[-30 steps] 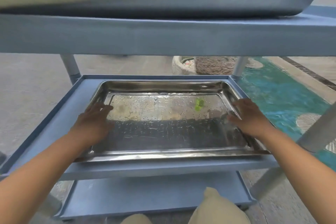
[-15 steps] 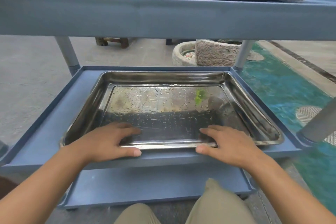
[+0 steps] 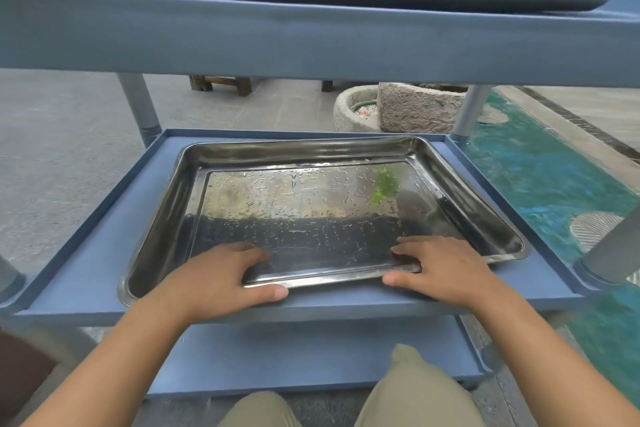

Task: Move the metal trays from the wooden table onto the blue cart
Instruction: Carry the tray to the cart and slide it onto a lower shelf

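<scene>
Here, the left hand (image 3: 214,276) and right hand (image 3: 446,270) each clamp the near rim of a rectangular, wet stainless-steel tray (image 3: 311,184), resting on the middle shelf of the blue plastic cart (image 3: 100,253).

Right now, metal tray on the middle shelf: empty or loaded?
Empty: the metal tray on the blue cart's middle shelf holds only water droplets and a green scrap. The left hand and right hand grip its near rim.

Outdoor paved courtyard: grey stone paving (image 3: 62,156) at left, rough stone troughs (image 3: 419,111) upper centre, wooden furniture legs (image 3: 221,84) beyond, what looks like a turquoise pond (image 3: 554,184) at right.
</scene>
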`<state>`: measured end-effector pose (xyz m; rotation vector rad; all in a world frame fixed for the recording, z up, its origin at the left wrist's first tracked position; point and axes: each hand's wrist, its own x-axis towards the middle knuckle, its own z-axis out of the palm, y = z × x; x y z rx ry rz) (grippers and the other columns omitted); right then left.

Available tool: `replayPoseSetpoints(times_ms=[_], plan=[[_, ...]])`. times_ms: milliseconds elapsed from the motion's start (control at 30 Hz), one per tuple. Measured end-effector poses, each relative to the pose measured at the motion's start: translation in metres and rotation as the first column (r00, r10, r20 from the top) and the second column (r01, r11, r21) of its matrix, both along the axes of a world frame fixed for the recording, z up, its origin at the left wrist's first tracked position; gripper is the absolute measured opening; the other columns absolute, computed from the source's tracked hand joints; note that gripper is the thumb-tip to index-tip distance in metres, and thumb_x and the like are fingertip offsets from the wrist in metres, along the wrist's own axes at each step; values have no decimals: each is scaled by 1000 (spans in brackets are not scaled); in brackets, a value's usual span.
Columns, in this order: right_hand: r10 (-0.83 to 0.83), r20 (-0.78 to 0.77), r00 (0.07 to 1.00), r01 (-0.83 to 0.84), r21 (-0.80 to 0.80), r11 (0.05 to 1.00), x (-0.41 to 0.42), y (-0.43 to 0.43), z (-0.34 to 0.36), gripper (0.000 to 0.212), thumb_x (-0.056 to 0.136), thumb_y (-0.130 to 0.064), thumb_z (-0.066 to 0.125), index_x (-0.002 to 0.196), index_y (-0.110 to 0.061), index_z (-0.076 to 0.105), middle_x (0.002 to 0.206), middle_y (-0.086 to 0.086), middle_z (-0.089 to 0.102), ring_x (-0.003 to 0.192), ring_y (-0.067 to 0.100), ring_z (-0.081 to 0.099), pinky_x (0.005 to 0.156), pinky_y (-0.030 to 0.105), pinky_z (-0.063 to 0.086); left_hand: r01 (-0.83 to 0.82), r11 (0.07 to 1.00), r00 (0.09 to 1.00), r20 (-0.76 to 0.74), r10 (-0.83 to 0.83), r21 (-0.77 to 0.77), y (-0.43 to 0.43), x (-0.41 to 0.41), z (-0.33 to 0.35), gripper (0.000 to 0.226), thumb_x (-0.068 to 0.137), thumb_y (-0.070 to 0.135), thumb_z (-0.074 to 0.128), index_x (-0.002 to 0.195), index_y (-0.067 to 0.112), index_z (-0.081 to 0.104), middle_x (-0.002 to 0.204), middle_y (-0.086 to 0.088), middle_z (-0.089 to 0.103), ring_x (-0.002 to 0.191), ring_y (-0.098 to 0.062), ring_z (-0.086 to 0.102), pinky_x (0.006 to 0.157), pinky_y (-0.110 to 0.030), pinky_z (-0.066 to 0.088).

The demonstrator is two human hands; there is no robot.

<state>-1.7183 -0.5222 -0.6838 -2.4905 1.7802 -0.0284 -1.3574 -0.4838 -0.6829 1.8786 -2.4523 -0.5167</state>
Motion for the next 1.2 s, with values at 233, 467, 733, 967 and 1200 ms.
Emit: replayPoseSetpoints(times_ms=[233,467,733,967,1200], plan=[[37,73,997,-29,-111,993,-9,-16,-5,96,52,-104,19,115,-45,61,118,-22,67,107,10,64,81,33,51,-51,999,998,-28,51,3,1,-11,0,106,56,102,27,140,41,43,146,13,45,127,-11,48,102,-36,44],[42,72,996,-32,-140,990,-15,-31,-8,95,50,-105,22,115,-46,60,114,-20,69,104,12,65,81,33,51,-75,997,997,-31,75,5,-2,-19,-2,105,58,101,25,141,39,41,146,12,44,130,-15,45,103,-38,43],[94,68,993,-80,-186,979,-18,-44,-5,75,57,-97,35,103,-44,62,89,-18,68,83,10,64,60,23,39,-105,994,994,-13,105,0,-5,-27,-4,109,56,103,19,142,39,40,144,7,46,131,-19,44,104,-43,43],[134,68,989,-118,-206,971,-20,-57,-4,69,59,-93,37,98,-41,63,90,-20,67,83,9,63,58,17,32,-134,991,991,-8,134,4,-7,-33,-5,104,58,101,20,140,40,41,143,7,45,132,-20,43,103,-45,43],[170,49,984,-158,-187,970,-23,-67,-2,75,59,-93,34,101,-39,63,96,-19,68,86,12,64,61,24,35,-142,990,990,-3,142,1,-7,-36,-3,102,60,100,20,141,40,40,145,7,44,134,-20,41,104,-46,43]])
